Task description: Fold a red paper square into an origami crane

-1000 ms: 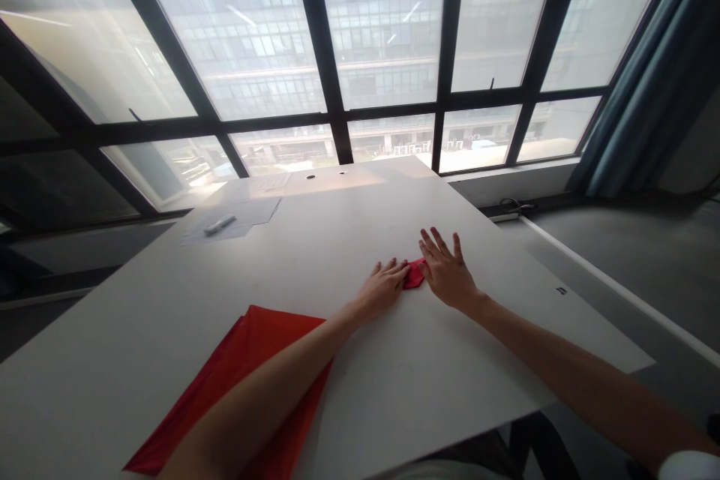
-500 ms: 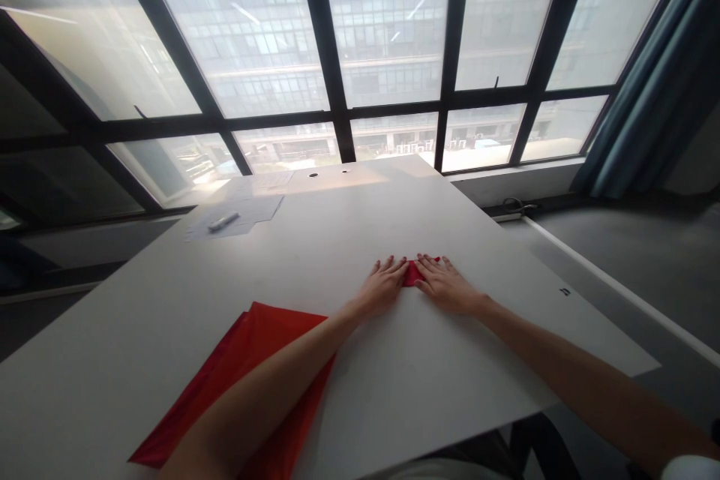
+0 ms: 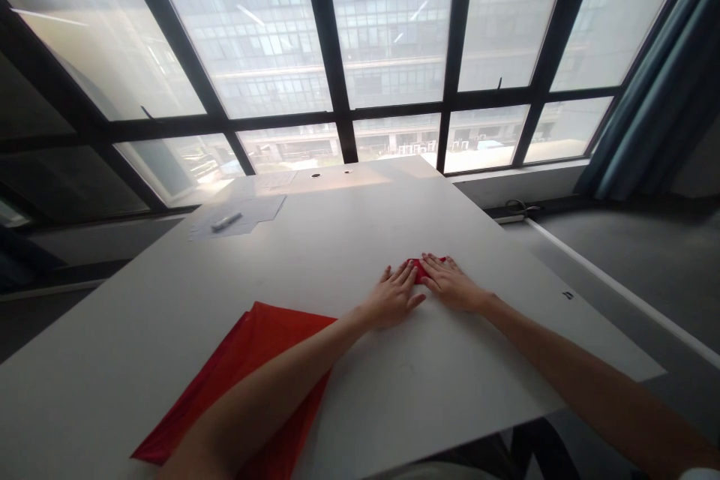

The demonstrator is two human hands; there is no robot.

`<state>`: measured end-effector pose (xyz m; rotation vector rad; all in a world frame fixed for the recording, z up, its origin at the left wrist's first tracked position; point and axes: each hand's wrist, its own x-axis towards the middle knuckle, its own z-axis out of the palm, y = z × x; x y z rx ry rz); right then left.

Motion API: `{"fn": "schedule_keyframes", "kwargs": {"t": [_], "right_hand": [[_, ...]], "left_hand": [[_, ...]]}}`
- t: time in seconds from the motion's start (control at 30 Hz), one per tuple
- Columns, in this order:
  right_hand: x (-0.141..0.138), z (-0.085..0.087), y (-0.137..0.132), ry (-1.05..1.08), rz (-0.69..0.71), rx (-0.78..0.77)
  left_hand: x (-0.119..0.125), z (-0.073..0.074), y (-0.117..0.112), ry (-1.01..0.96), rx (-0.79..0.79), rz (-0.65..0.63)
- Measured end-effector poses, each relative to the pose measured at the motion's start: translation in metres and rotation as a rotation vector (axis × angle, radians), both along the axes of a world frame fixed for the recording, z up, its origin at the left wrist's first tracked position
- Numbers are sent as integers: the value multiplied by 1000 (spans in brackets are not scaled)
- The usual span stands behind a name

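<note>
A small folded piece of red material (image 3: pixel 419 273) lies flat on the white table (image 3: pixel 349 232), mostly covered by my hands. My left hand (image 3: pixel 394 295) rests palm down at its left side, fingers spread and the thumb out to the right on the tabletop. Lying flat over the right part of the piece is my right hand (image 3: pixel 451 283), its fingers stretched out. Whether the piece is paper or cloth, I cannot tell. A larger red sheet (image 3: pixel 281 326) lies at the front left, partly hidden under my left forearm.
White papers (image 3: pixel 262 211) with a pale marker-like stick (image 3: pixel 226 222) on them lie at the far left of the table. Large windows (image 3: pixel 394 30) stand beyond the far edge, and a blue curtain (image 3: pixel 635 105) hangs at the right.
My left hand has turned and slid slightly toward me, its thumb now apart on the table. My right hand stays over the red piece. The view has shifted slightly.
</note>
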<state>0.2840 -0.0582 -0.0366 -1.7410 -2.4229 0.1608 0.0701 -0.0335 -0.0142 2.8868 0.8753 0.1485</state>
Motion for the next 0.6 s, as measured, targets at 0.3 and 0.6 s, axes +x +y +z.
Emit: {"fn": "schedule_keyframes", "kwargs": {"t": [0.3,0.6], "right_hand": [[32,8,-4,-62,-350,-62],[3,26,-4,35,-89,297]], "left_hand": [[-6,4,2,40,-64,6],[-4,2,3,22,-56,-13]]}}
